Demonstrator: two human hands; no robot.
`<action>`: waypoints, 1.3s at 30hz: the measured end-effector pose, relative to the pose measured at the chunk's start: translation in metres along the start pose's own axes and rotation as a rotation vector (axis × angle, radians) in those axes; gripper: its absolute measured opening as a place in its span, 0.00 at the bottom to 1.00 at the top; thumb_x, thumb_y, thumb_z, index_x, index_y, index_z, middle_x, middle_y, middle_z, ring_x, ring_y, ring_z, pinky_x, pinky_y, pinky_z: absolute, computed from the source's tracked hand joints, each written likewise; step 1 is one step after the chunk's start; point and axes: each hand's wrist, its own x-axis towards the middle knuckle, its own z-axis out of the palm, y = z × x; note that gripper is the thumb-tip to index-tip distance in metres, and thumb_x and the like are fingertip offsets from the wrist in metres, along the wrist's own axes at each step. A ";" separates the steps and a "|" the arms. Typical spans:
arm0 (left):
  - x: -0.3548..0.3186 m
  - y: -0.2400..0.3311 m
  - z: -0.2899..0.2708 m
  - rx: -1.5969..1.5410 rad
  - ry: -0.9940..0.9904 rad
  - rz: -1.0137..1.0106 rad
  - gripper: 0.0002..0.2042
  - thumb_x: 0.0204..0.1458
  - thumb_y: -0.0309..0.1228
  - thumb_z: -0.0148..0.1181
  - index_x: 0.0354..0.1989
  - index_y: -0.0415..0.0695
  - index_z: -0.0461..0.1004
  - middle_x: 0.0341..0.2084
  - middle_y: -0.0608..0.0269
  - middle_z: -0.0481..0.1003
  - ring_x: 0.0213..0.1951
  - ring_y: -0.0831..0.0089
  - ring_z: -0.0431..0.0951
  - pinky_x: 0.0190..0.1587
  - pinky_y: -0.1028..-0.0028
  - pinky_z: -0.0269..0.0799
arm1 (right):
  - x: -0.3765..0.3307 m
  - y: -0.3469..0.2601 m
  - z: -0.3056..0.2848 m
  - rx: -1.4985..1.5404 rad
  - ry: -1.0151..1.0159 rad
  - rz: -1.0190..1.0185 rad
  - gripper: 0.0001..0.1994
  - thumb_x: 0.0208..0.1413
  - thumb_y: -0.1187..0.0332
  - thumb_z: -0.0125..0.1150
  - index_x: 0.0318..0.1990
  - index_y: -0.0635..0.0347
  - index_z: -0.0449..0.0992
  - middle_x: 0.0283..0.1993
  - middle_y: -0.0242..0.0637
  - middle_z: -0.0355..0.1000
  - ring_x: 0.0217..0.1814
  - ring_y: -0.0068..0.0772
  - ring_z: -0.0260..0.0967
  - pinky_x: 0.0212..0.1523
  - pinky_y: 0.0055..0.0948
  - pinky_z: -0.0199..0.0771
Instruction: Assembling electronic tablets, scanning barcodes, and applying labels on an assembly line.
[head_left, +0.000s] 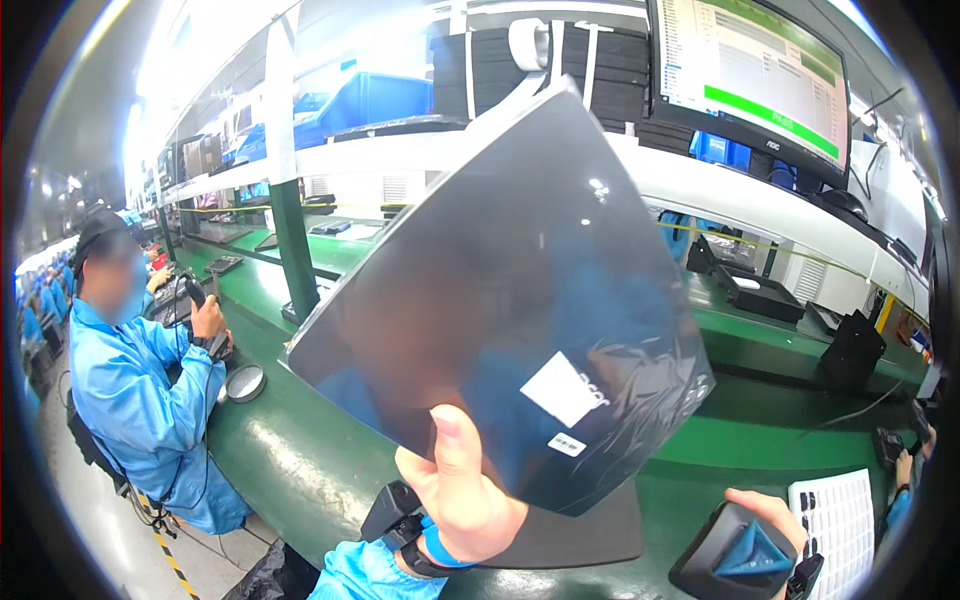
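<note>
My left hand [462, 500] grips the lower edge of a thin, dark laptop [480, 270], thumb pressed on its glossy face. Clear film wraps the laptop, wrinkled at its right side, and the face mirrors a blurred reflection. A blank white label [566, 388] and a smaller barcode sticker [567, 444] are stuck near its lower right. The laptop is tilted up above the green bench. At lower right my right hand [775, 515] is closed round a black handheld scanner [735, 555] with a bluish window. Most of that hand's fingers are hidden behind the scanner.
A dark flat mat [590, 530] lies under the laptop on the green bench [290, 470]. A white label sheet [835, 525] is beside my right hand. At left a co-worker in blue [150, 380] holds a black scanner. A monitor [755, 75] stands on the white shelf [720, 190].
</note>
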 end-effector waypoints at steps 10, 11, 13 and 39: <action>0.007 -0.020 0.002 0.001 0.105 0.048 0.23 0.69 0.44 0.59 0.59 0.34 0.72 0.54 0.51 0.76 0.54 0.61 0.78 0.57 0.59 0.75 | 0.041 0.005 0.001 -0.348 -0.334 -0.007 0.28 0.54 0.71 0.76 0.62 0.67 0.75 0.54 0.45 0.79 0.56 0.32 0.79 0.61 0.33 0.76; 0.009 -0.022 -0.004 0.005 0.101 0.046 0.23 0.69 0.44 0.59 0.59 0.34 0.72 0.54 0.51 0.76 0.54 0.61 0.78 0.57 0.59 0.75 | 0.033 -0.003 0.021 -0.303 -0.209 -0.113 0.25 0.54 0.71 0.76 0.59 0.67 0.77 0.53 0.45 0.80 0.54 0.33 0.80 0.59 0.34 0.77; 0.013 -0.023 -0.014 -0.036 0.031 0.046 0.21 0.68 0.44 0.61 0.55 0.36 0.74 0.51 0.53 0.76 0.52 0.62 0.78 0.55 0.57 0.76 | 0.027 -0.007 0.040 -0.255 -0.073 -0.204 0.23 0.53 0.71 0.77 0.56 0.67 0.79 0.51 0.45 0.80 0.52 0.33 0.81 0.57 0.35 0.79; -0.056 -0.070 -0.064 1.385 -1.667 0.433 0.29 0.50 0.28 0.60 0.65 0.35 0.71 0.59 0.40 0.74 0.58 0.48 0.76 0.58 0.54 0.71 | 0.035 0.018 -0.025 0.661 -0.119 -0.107 0.27 0.60 0.63 0.74 0.62 0.61 0.68 0.45 0.38 0.76 0.43 0.38 0.76 0.44 0.40 0.76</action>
